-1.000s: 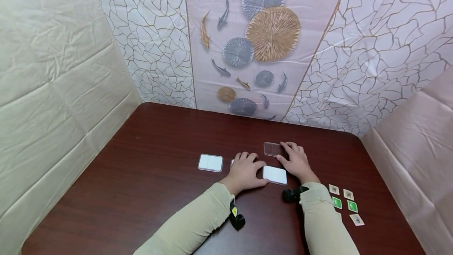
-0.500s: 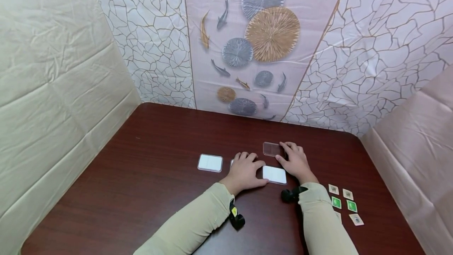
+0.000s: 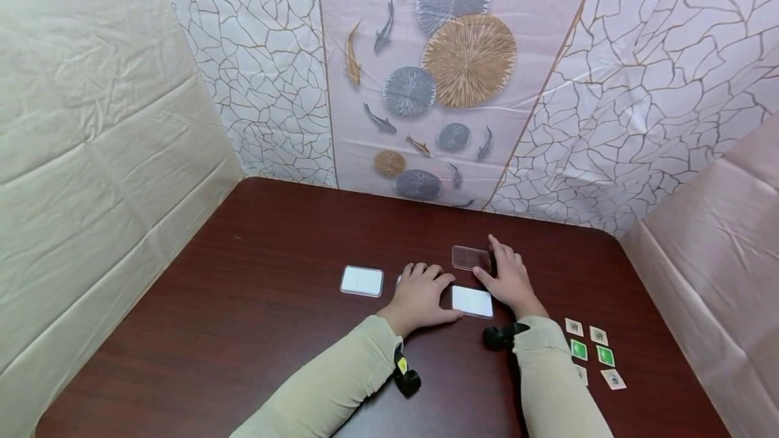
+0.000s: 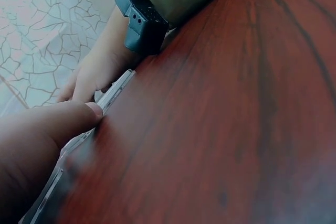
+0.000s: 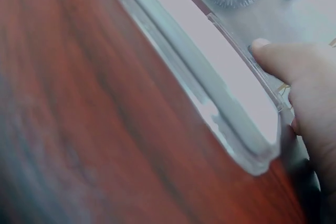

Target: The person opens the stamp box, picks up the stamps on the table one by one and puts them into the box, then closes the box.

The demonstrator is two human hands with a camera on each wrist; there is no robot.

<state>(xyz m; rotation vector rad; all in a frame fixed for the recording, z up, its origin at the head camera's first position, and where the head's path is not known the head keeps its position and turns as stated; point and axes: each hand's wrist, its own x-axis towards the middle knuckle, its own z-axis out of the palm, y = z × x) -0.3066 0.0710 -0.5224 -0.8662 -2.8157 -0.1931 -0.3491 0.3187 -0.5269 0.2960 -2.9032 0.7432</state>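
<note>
In the head view my left hand (image 3: 420,295) arches over a partly hidden white-filled case. Its thumb and index finger hold the left end of a flat clear plastic case (image 3: 472,302) with a white insert; the left wrist view shows the thumb (image 4: 93,110) against that case's edge. My right hand (image 3: 510,281) is just beyond the case's right end, at the right side of a clear plastic rectangle (image 3: 467,258). Its index finger points away, straight, and its thumb (image 5: 265,53) is extended near a transparent edge. Whether it touches the rectangle is hard to tell.
Another white-filled clear case (image 3: 362,280) lies to the left on the dark red-brown table (image 3: 255,330). At right, beside the right forearm, lie small square tiles, some green (image 3: 605,355), some pale (image 3: 613,379). Patterned cloth (image 3: 414,147) hangs behind the table.
My right index finger has lifted away from the clear rectangle's corner and straightened forward. My left hand and the white-filled cases have stayed in place.
</note>
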